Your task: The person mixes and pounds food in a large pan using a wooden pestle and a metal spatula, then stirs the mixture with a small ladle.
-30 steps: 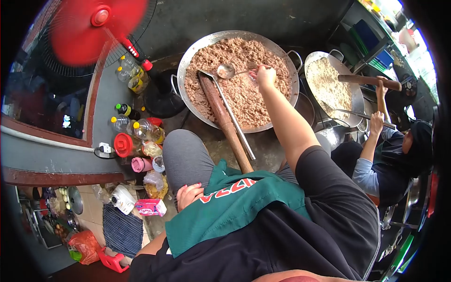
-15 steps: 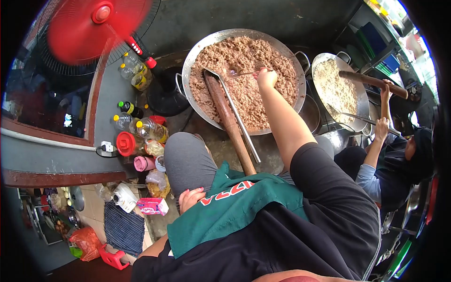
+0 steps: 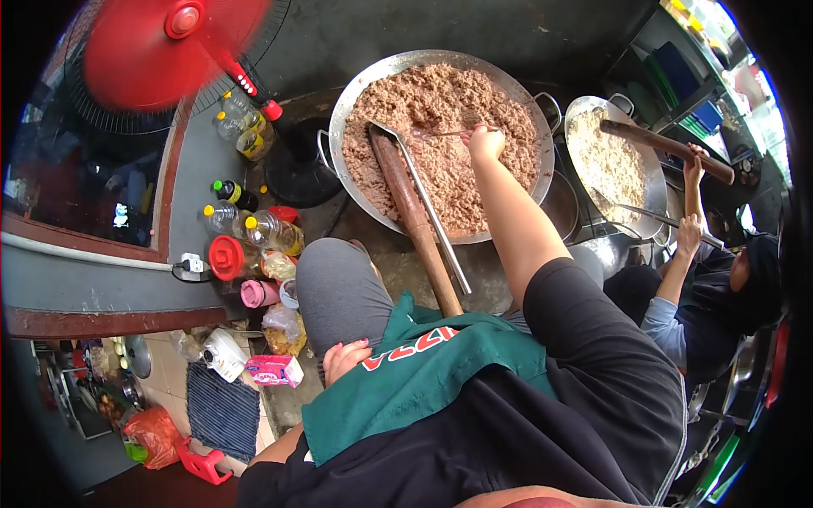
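Observation:
A big wok stands before me, full of a crumbly brown mixture. Above the mixture, my right hand grips the thin handle of a spoon; the spoon's bowl end lies at the mixture's surface near the middle. A wooden paddle and a long metal spatula rest in the wok, their handles leaning over the near rim toward my lap. My left hand lies on my thigh at the edge of the green apron, fingers resting flat and holding nothing visible.
At right, a co-worker holds a wooden paddle and a metal tool over a second wok of pale food. A red fan spins at upper left. Bottles, jars and a pink pack line the left side.
My right hand has shifted slightly right with the spoon, whose bowl end now sits lower in the mixture. The co-worker's wooden paddle has moved a little left. My left hand stays put.

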Available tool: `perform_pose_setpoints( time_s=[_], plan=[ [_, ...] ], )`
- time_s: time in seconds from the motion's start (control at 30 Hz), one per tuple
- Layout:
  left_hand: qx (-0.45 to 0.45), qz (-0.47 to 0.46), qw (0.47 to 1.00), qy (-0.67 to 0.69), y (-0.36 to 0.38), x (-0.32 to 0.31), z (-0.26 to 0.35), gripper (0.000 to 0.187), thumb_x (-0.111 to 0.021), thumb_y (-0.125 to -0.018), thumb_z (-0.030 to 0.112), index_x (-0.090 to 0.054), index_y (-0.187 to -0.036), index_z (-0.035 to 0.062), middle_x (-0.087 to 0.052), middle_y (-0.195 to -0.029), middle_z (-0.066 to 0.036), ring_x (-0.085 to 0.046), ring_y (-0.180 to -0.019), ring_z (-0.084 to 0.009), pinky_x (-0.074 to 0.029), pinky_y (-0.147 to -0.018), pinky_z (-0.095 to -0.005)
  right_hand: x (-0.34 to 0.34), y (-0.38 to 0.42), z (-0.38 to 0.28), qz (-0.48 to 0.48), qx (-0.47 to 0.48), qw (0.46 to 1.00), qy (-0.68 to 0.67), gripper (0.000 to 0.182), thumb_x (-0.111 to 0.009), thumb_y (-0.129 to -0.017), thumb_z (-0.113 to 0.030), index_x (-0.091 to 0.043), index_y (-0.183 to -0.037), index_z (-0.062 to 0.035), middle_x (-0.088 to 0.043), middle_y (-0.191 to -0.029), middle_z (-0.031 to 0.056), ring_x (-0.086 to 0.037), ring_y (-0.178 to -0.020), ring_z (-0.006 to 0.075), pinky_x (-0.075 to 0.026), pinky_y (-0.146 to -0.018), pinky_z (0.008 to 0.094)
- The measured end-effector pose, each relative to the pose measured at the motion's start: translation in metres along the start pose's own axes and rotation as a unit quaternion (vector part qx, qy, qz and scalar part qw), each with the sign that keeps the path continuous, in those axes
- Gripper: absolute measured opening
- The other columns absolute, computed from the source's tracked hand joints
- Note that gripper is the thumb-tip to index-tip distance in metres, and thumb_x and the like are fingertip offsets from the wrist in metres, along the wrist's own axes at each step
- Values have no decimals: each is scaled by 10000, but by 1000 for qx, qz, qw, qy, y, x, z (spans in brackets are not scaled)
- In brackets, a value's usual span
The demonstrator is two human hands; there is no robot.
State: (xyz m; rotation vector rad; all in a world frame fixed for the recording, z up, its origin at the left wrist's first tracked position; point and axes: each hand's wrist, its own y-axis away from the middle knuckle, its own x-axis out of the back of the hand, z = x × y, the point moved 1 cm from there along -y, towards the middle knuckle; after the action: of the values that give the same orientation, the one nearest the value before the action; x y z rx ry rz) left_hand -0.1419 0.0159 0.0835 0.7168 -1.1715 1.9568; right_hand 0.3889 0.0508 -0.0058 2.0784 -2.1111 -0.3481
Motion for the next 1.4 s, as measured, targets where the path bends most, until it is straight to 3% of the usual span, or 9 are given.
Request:
perform_pose_setpoints(
  time_s=[0.2, 0.3, 0.4, 0.5, 0.6, 0.8, 1.0, 1.13, 1.4],
  plan=[
    [-6, -3, 1000, 0, 0, 0, -1, 127, -621, -750, 188, -601, -850, 113, -650, -962, -35, -617, -1013, -193, -355, -966, -422, 1, -5, 7, -6, -3, 1000, -10, 114, -446, -939, -70, -512, -955, 22, -618, -764, 162, -645, -554, 242, -543, -466, 303],
    [-39, 24, 998, -34, -3, -2, -3, 189, -546, -835, 244, -622, -892, 80, -684, -893, -36, -666, -926, -191, -395, -929, -384, 1, -6, 8, -8, -6, 1000, -14, 117, -448, -940, -75, -518, -946, 18, -618, -766, 158, -645, -552, 239, -539, -461, 298],
    [-41, 26, 998, -36, -4, -2, -3, 184, -546, -838, 243, -621, -887, 83, -684, -892, -35, -668, -916, -190, -399, -922, -380, 1, -3, 8, -5, -5, 1000, -12, 123, -452, -941, -80, -526, -940, 19, -620, -771, 157, -645, -555, 236, -536, -461, 294],
    [-38, 19, 998, -37, -6, 0, 0, 180, -549, -839, 244, -621, -881, 85, -684, -889, -31, -666, -916, -187, -403, -916, -380, 2, 2, 10, -1, 8, 1000, -12, 134, -451, -942, -80, -531, -947, 28, -624, -784, 162, -648, -567, 237, -539, -470, 293],
    [-1, 8, 1000, -3, -4, -1, 4, 120, -614, -754, 192, -603, -840, 109, -647, -952, -35, -619, -1012, -193, -363, -959, -418, 5, 7, 10, -15, -4, 1000, -23, 148, -440, -944, -73, -532, -966, 41, -627, -810, 175, -656, -597, 249, -555, -499, 298],
    [-15, 19, 1000, 3, -2, -4, 3, 116, -609, -759, 186, -608, -831, 96, -653, -938, -42, -628, -1003, -204, -369, -963, -421, 23, 0, -3, -59, -43, 992, -102, 189, -410, -949, -73, -529, -993, 67, -626, -852, 217, -674, -676, 296, -591, -570, 325],
    [-65, 20, 998, 10, 0, -4, -1, 135, -601, -748, 202, -622, -806, 83, -660, -925, -53, -632, -1002, -211, -374, -967, -413, 91, 35, -65, -81, 8, 994, -75, 186, -394, -916, -32, -492, -1014, 93, -626, -881, 274, -683, -705, 327, -599, -584, 330],
    [-88, 23, 996, 18, -4, -6, 0, 168, -602, -720, 214, -622, -803, 70, -652, -926, -62, -632, -997, -228, -385, -957, -422, 156, 38, -96, -72, 65, 989, -114, 171, -455, -901, -58, -513, -939, 97, -620, -801, 236, -679, -648, 299, -583, -524, 299],
    [-102, 52, 993, 25, -7, -16, 7, 206, -579, -724, 238, -633, -810, 59, -640, -912, -55, -634, -971, -230, -394, -942, -433, 286, 59, -154, -19, 125, 990, -59, 222, -435, -916, -63, -504, -1013, 125, -635, -876, 253, -682, -744, 323, -595, -640, 315]
  ],
)
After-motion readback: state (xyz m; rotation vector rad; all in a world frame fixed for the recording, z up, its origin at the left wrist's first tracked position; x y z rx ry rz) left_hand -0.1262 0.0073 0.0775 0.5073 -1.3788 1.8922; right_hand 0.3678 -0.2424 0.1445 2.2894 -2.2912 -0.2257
